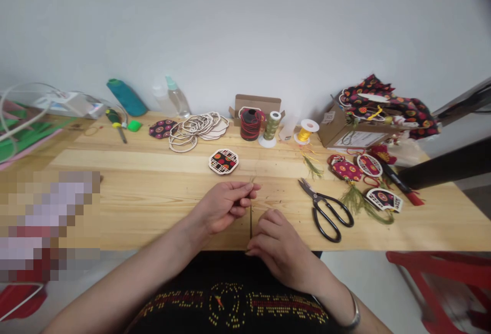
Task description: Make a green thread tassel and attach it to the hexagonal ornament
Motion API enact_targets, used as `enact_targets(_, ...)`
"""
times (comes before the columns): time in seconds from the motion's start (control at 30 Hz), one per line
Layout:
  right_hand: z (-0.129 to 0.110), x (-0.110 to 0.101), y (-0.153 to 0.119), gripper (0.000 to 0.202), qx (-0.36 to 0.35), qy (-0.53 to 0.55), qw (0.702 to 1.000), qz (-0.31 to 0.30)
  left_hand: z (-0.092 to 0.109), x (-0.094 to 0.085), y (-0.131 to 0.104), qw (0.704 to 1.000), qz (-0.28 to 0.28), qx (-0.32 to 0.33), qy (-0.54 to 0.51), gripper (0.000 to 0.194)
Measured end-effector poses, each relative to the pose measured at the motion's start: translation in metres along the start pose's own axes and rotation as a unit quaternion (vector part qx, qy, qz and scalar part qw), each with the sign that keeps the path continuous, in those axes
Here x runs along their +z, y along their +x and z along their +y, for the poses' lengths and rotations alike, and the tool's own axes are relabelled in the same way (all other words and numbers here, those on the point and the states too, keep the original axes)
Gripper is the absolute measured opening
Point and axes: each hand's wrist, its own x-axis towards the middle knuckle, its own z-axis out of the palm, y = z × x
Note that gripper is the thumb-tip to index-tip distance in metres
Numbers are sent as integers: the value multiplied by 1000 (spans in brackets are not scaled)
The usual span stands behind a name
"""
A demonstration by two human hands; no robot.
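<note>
My left hand (232, 203) is raised over the table, thumb and forefinger pinched on a thin cord; a wispy greenish end sticks up above the fingertips. The dark cord (251, 219) runs straight down to my right hand (278, 244), whose fingers close on its lower part near the table's front edge. Beyond my hands lies a patterned ornament (223, 162) with a pale cut-out frame, flat on the wood. Black-handled scissors (326, 209) rest to the right of my right hand, their blades slightly apart.
At the back stand a dark red cord spool (251, 125), a green thread spool (272, 125) and a yellow one (306, 132). Pale frames (199, 125) are piled left. Finished-looking ornaments (383, 200) and a fabric-filled box (353, 132) sit right. A red stool (433, 267) stands below.
</note>
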Motion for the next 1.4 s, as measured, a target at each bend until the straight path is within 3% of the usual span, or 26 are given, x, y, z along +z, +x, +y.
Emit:
enact_targets(0.13, 0, -1, 0, 16, 4, 35, 999, -28, -2, 0, -2, 1000, -5, 12, 23, 11)
enact_targets(0.27, 4, -17, -3, 12, 45, 154, 986, -33, -2, 2, -7, 995, 11, 39, 86, 11)
enact_targets(0.37, 15, -30, -2, 17, 172, 212, 959, 78, -2, 3, -10, 991, 20, 56, 121, 13)
enact_targets(0.47, 28, -31, 5, 24, 278, 180, 922, 200, -3, 4, -12, 988, 18, 62, 142, 14)
enact_targets(0.63, 44, -19, 18, 19, 298, 195, 913, 199, -7, 5, -13, 985, 7, 68, 160, 10)
enact_targets(0.77, 50, -24, 18, 18, 304, -4, 899, 314, -6, 2, -14, 986, 9, 67, 150, 14)
enact_targets(0.83, 51, -28, 18, 25, 304, -59, 887, 342, -5, 0, -15, 988, 6, 68, 141, 15)
enact_targets(0.9, 48, -30, 21, 26, 304, 3, 903, 303, -4, 1, -15, 989, 1, 65, 135, 16)
enact_targets(1.0, 37, -26, 31, 15, 305, 214, 910, 180, -5, 3, -16, 988, -9, 59, 140, 16)
enact_targets(1.07, 30, -21, 38, 12, 310, 341, 878, 130, -6, 4, -17, 987, -16, 59, 147, 17)
enact_targets(1.17, 25, -13, 43, 11, 333, 473, 809, 109, -8, 3, -17, 985, -19, 60, 159, 24)
enact_targets(1.27, 29, -9, 43, 21, 368, 550, 745, 82, -9, 0, -17, 982, -21, 55, 177, 27)
enact_targets(1.4, 33, -6, 42, 28, 406, 600, 686, 71, -12, -3, -17, 981, -31, 54, 186, 24)
